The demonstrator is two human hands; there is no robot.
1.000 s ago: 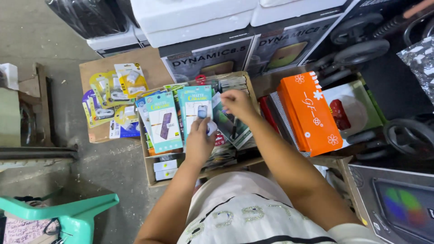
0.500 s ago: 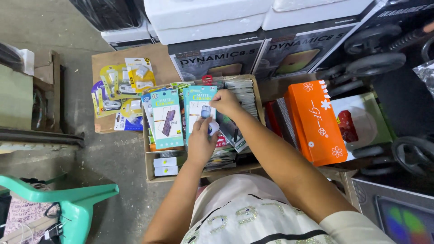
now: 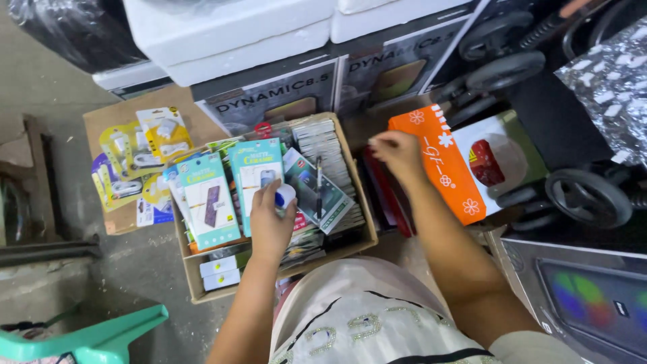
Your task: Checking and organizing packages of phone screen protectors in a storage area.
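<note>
An open cardboard box [image 3: 195, 283] on the floor holds several teal flat packages [image 3: 210, 202] and stacks of thin packets [image 3: 323, 145]. My left hand [image 3: 268, 226] rests over the teal packages and grips a small white and blue object [image 3: 285, 196]. My right hand [image 3: 397, 154] hovers to the right of the box, beside an orange carton with white flowers [image 3: 441, 165]. Its fingers are pinched together and I see nothing in them. A black pen-like stick [image 3: 319, 185] lies on the packets between my hands.
Yellow blister packs [image 3: 145, 145] lie on a cardboard sheet left of the box. White foam blocks [image 3: 229, 30] and dark printed cartons [image 3: 283, 94] stand behind. Black wheels [image 3: 586, 195] and a speaker with coloured lights [image 3: 593, 296] sit on the right, a green plastic stool [image 3: 101, 340] at bottom left.
My right hand has left the packets in the box and moved right to the orange carton. My left hand has stayed on the teal packages with the small object.
</note>
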